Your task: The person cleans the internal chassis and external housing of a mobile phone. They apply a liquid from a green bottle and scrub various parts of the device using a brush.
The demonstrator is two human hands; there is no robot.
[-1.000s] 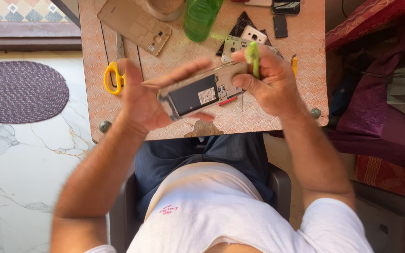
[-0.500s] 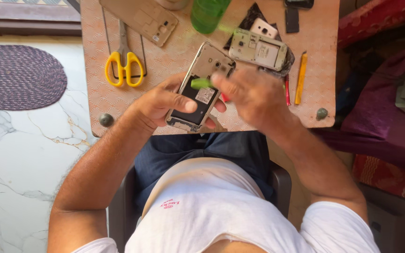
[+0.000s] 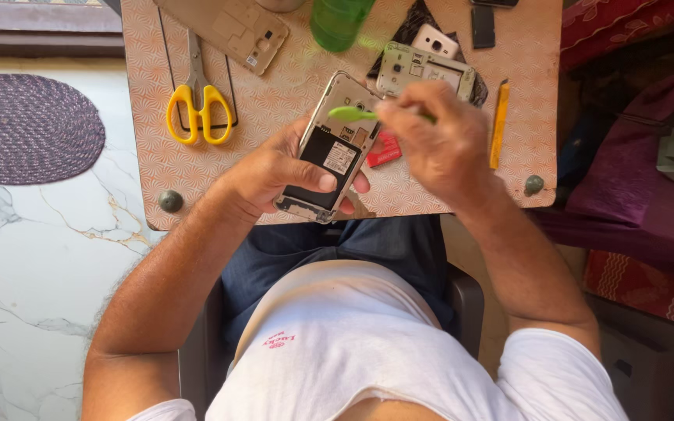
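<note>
Silver-framed smartphone [image 3: 331,150] with its back cover off, black battery bearing a white label exposed, held face-down and tilted above the near edge of the patterned table, top end pointing away; slim light-green plastic pry tool [image 3: 355,114], its flat tip resting on the phone's upper end.

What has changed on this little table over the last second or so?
The left hand turned the opened white phone from crosswise to nearly upright. The right hand brought its green plastic tool onto the phone's top. The yellow-handled scissors and patterned table stayed put.
</note>
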